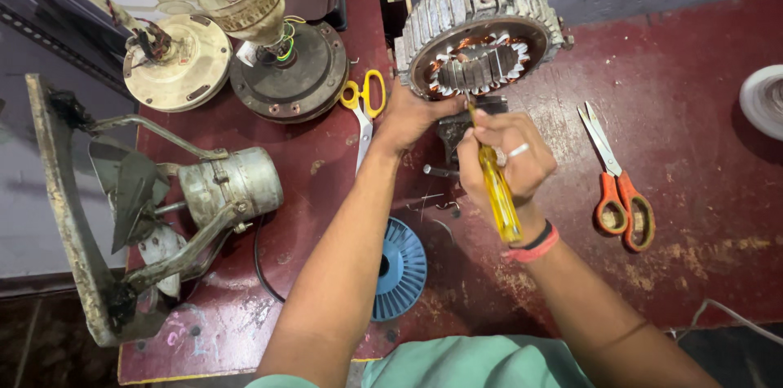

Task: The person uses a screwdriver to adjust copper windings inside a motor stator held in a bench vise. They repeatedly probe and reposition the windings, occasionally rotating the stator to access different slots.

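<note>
While the left hand (412, 115) grips the motor stator (479, 29), the right hand (507, 156) clenches a yellow screwdriver (496, 188) at its still-seated copper windings (477, 62), seemingly early on.

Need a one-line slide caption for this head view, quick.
Right hand works a yellow screwdriver into the motor stator while the left hand steadies it on the red bench.
</note>
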